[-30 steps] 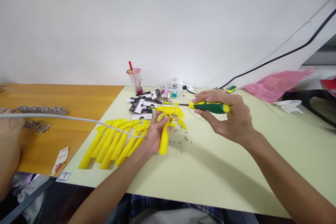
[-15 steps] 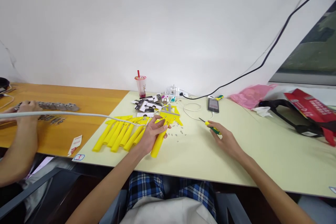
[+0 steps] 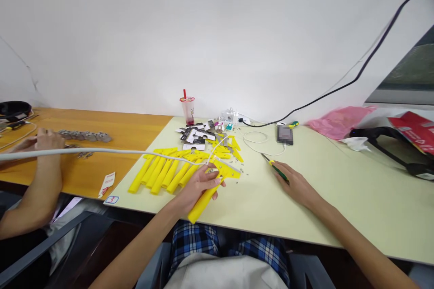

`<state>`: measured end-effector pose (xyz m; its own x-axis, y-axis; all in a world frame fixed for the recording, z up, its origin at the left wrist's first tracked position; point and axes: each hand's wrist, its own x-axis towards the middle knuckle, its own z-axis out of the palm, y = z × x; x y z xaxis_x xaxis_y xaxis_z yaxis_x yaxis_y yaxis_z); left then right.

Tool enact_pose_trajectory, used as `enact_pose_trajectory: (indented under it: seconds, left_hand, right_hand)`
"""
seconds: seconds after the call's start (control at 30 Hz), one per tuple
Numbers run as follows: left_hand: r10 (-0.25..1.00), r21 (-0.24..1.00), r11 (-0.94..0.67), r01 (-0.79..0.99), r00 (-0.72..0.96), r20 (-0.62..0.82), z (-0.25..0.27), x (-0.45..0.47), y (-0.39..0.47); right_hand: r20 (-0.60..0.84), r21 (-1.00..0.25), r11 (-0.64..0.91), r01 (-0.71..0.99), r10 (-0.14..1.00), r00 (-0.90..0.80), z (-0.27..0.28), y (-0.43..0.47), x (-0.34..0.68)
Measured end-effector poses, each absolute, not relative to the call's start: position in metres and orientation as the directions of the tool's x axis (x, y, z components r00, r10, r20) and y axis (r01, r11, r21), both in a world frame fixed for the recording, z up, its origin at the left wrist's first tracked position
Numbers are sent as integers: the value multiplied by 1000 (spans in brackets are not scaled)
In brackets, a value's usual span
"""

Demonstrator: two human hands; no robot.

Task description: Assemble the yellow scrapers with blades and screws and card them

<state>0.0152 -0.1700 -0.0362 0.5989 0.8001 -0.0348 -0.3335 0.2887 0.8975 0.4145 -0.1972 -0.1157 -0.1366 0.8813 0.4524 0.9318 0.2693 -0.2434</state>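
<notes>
My left hand is closed around a yellow scraper, its handle slanting down toward the table's front edge. The scraper's wide triangular head points away to the right, with small metal dots on it. Under the fingers of my right hand is a green and yellow screwdriver, low over the table, its dark shaft pointing to the back left. Left of the held scraper, several yellow scrapers lie in a row. Small screws are scattered near its head.
Behind the scrapers are black-and-white cards, a cup with a red straw and a power strip. A phone is on a white cable. A white cord crosses the left foreground. At left, a co-worker's hands are beside metal parts.
My left hand has drawn the scraper nearer and tilted its head to the right. My right hand has lowered with the screwdriver toward the tabletop. The view has shifted slightly left.
</notes>
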Motion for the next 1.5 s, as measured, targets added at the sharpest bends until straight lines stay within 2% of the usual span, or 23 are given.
enact_pose_trajectory:
  seconds: [0.07, 0.13, 0.23, 0.3, 0.43, 0.53, 0.63, 0.7, 0.77, 0.87, 0.93, 1.1, 1.27, 1.4, 1.5]
  left_hand:
    - [769, 888, 343, -307, 635, -78, -37, 0, -182]
    - [739, 879, 391, -273, 663, -122, -37, -17, -194]
    - [705, 866, 437, -244, 690, -162, -40, -42, -213]
    - [687, 858, 456, -236, 706, -170, -43, -55, -224]
    - [673, 846, 471, -252, 722, -159, -50, -68, -241]
    - [691, 829, 477, -290, 707, -150, -52, -71, -249]
    - [692, 824, 485, -293, 705, -157, -49, -77, -250]
    - [698, 828, 476, -295, 700, -152, -46, -85, -247]
    - [720, 832, 457, -314, 680, -138, -44, -94, -242]
    - [752, 838, 430, -337, 648, -125, -40, -107, -234]
    - [753, 843, 422, -334, 647, -121, -37, -111, -230]
    - [716, 845, 429, -321, 691, -101, -28, -112, -222]
    - [633, 815, 445, -371, 774, 6, -21, -104, -215]
    - [565, 809, 460, -366, 823, 51, -9, -65, -215]
    - [533, 880, 397, -262, 846, 12, 7, -6, -216]
  right_hand:
    - [434, -165, 241, 956, 888, -149, -107, -194, 410]
    - [476, -103, 225, 969, 866, -151, -91, -185, 399]
    - [622, -147, 276, 950, 772, -128, -49, -154, 362]
    - [609, -185, 352, 917, 774, -174, -15, -118, 327]
    - [422, -173, 441, 881, 841, -339, 42, -24, 250]
    - [127, -179, 460, 870, 887, -443, 57, 43, 202]
    - [-123, -171, 424, 890, 887, -446, 47, 86, 173]
    - [-195, -168, 396, 903, 885, -424, 32, 100, 164]
    - [-205, -181, 381, 906, 887, -414, 19, 105, 164]
    - [-151, -233, 379, 895, 896, -418, 9, 106, 174]
    - [-64, -282, 386, 878, 906, -418, 13, 103, 184]
    - [313, -413, 471, 780, 877, -364, 40, 81, 217]
    - [657, -442, 546, 712, 738, -158, 48, 22, 273]
    - [774, -423, 504, 753, 633, 12, 23, -32, 335]
    - [795, -393, 444, 805, 604, 56, -5, -61, 375]
